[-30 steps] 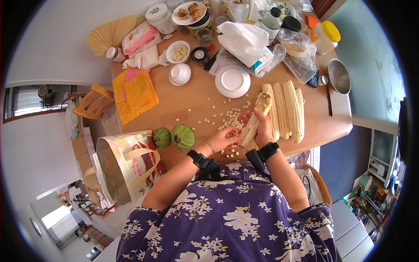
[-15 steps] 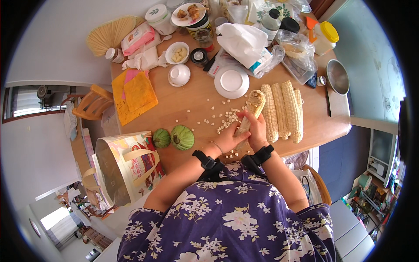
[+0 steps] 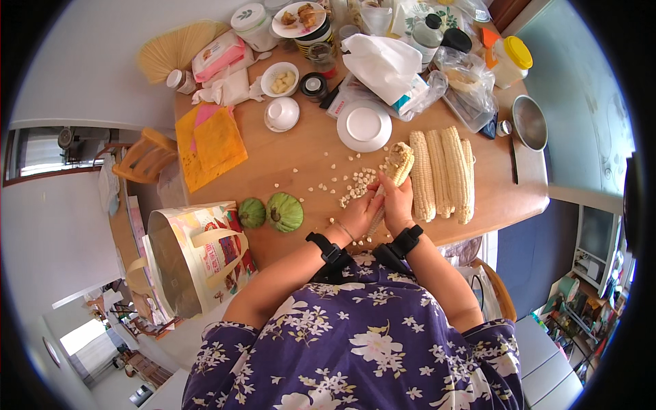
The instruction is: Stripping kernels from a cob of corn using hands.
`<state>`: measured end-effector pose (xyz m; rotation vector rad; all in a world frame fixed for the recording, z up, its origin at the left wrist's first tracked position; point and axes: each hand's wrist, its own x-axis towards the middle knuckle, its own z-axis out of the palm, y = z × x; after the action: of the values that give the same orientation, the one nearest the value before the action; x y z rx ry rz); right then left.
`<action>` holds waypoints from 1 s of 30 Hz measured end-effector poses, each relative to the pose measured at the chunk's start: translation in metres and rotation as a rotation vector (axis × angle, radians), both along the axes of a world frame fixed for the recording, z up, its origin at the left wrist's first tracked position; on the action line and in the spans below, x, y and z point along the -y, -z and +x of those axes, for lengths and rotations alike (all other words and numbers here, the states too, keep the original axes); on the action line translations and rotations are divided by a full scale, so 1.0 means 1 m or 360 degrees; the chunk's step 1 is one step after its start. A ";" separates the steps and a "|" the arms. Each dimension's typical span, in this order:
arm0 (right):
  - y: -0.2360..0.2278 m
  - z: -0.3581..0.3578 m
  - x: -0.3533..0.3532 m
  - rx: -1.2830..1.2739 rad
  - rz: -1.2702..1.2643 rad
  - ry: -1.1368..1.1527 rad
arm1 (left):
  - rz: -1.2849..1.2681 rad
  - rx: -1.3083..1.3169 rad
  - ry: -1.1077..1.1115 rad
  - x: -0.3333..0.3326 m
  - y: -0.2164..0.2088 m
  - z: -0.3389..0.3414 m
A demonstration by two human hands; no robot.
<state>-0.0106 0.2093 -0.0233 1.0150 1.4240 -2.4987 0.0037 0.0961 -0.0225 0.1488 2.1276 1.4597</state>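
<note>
Both my hands are closed around one pale corn cob, tilted with its far end up and to the right. My left hand wraps the lower part. My right hand grips it just above, thumb along the cob. Some kernels are gone from the cob's far tip, and part of it is hidden under my fingers. Loose corn kernels lie in a small heap beside my left hand, with more scattered to the left. Several whole corn cobs rest side by side to the right of my hands.
Two green round squashes sit at left beside a paper bag. An upturned white plate and a small white cup stand farther back. Bags, jars and a tissue pack crowd the far side. A metal bowl stands at right.
My left hand has slid slightly down and left along the cob, and my right hand has shifted a little with its thumb forward. The cob stays in nearly the same place.
</note>
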 end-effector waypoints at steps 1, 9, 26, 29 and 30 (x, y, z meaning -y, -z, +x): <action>-0.001 0.000 0.001 0.0032 0.0030 0.0025 | 0.0000 -0.0001 -0.0007 -0.001 0.003 0.001; 0.016 0.003 0.004 0.0082 0.0212 0.0028 | -0.0080 -0.0097 -0.0055 -0.003 0.016 0.004; 0.005 -0.003 -0.005 0.0122 -0.0015 -0.0101 | 0.0331 0.0266 -0.0347 0.013 0.036 0.001; 0.015 -0.004 -0.007 0.0025 0.0036 -0.0052 | 0.0441 0.0312 -0.0250 0.016 0.032 0.002; 0.018 -0.002 -0.008 0.0041 0.0025 -0.0049 | 0.0524 0.0202 -0.0175 0.016 0.031 0.002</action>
<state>-0.0131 0.2168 -0.0411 1.0164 1.4434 -2.4474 0.0062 0.0797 -0.0531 0.0587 1.8081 1.8273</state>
